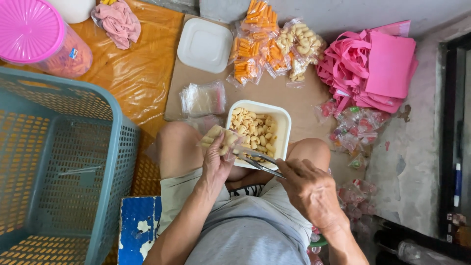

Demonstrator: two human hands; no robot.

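My left hand (216, 163) holds a small clear plastic bag (219, 138) partly filled with pale puffed snacks, just left of a white square tub (283, 128) of the same snacks resting on my knees. My right hand (308, 188) grips metal tongs (258, 162) whose tips reach toward the bag's mouth over the tub's near edge.
A teal plastic basket (59, 162) stands at the left. A stack of empty clear bags (203, 98), a white lid (204, 45) and filled snack bags (272, 46) lie on cardboard ahead. Pink cloth bags (373, 68) and small candy packets (353, 130) lie at the right. A pink-lidded jar (37, 37) is at the far left.
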